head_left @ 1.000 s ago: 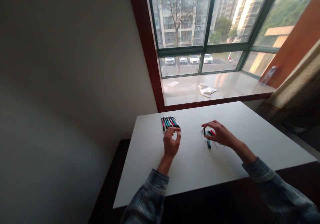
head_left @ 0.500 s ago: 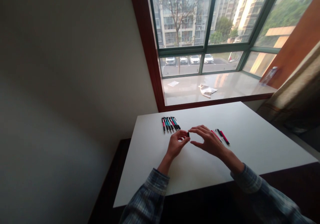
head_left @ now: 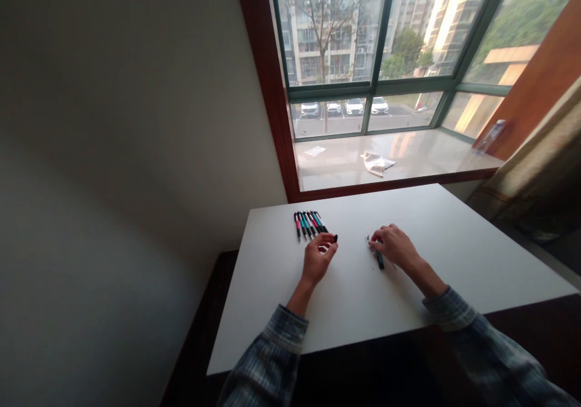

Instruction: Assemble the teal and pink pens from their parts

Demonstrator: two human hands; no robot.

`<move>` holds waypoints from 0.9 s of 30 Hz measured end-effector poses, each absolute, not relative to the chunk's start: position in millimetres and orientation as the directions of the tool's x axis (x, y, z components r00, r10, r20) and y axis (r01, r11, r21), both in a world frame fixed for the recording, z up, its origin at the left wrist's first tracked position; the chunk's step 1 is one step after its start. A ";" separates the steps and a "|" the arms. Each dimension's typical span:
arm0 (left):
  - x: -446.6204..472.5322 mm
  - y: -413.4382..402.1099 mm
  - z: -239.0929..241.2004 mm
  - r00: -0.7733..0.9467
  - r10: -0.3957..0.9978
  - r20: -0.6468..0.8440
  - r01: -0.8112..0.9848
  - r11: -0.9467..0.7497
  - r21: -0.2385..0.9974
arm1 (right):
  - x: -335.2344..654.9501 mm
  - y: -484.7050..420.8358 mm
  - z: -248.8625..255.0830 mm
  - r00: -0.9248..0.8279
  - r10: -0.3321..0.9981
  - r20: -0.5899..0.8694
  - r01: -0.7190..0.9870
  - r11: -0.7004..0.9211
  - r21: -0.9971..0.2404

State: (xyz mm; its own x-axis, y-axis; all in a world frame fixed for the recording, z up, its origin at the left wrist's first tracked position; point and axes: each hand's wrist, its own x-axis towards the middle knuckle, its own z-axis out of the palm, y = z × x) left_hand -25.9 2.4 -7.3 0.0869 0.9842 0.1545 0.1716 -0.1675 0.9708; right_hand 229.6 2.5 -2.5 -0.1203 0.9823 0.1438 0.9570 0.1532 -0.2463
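Observation:
My left hand (head_left: pixel 318 260) pinches a small black pen part (head_left: pixel 335 238) between thumb and fingertips, a little above the table. To its right, my right hand (head_left: pixel 396 247) is down at the tabletop, thumb and fingers drawn together over loose pen parts. A dark pen barrel (head_left: pixel 380 260) sticks out below those fingertips, and a thin clear piece (head_left: pixel 368 241) shows to their left. What the right fingertips hold is hidden. Beyond the left hand lies a row of several pens (head_left: pixel 308 224) in red, teal and black, side by side.
The white table (head_left: pixel 272 298) meets a wall (head_left: pixel 181 152) on the left. Behind it, a window sill (head_left: pixel 336 174) carries a crumpled white cloth (head_left: pixel 377 163), a paper piece (head_left: pixel 315 151) and a clear bottle (head_left: pixel 491 137). A curtain (head_left: pixel 526 165) hangs at the right.
My right hand has moved right and down, away from the left hand, and its fingers have closed over the loose pen parts. My left hand has shifted slightly left with the black part.

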 end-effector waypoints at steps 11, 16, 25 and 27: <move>-26.1 1.8 -4.6 0.103 0.984 0.144 0.167 -0.160 0.973 | 230.2 9.2 -14.8 -0.153 0.970 0.187 0.945 0.199 -0.258; -26.3 3.8 -7.3 0.093 0.987 0.130 0.161 -0.144 0.976 | 234.0 9.5 -15.1 -0.186 0.946 0.265 0.929 0.257 -0.266; -26.4 6.2 -11.5 0.120 0.989 0.086 0.071 -0.095 0.993 | 231.1 22.9 -9.4 -0.141 0.945 0.295 0.906 0.243 -0.346; -26.8 5.0 -8.6 0.112 0.988 0.103 0.108 -0.115 0.987 | 227.5 22.8 -5.9 -0.119 0.942 0.313 0.849 0.260 -0.461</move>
